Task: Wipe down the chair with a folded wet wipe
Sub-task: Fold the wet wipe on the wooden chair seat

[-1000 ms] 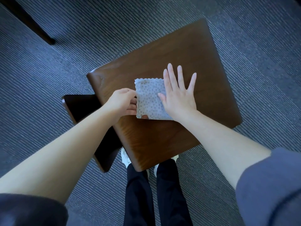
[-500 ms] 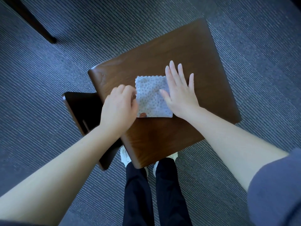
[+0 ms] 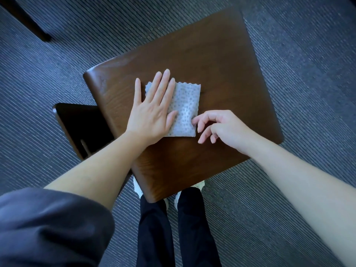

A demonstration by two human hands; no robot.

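A folded pale wet wipe [image 3: 186, 105] with a dotted texture lies flat on the brown wooden chair seat [image 3: 221, 74]. My left hand [image 3: 152, 110] presses on the wipe's left half, palm down and fingers straight. My right hand [image 3: 221, 126] hovers just right of the wipe with its fingers loosely curled. Its fingertips are at the wipe's lower right edge and hold nothing. The chair's dark backrest [image 3: 81, 128] shows to the left of the seat.
Striped grey-blue carpet [image 3: 308, 54] surrounds the chair. A dark furniture leg [image 3: 28, 22] stands at the top left. My legs in dark trousers [image 3: 173, 228] and light shoes are under the seat's near corner.
My left hand moved from the wipe's left edge onto the wipe and flattened. My right hand came off the wipe and drew back to the right, its fingers now curled.
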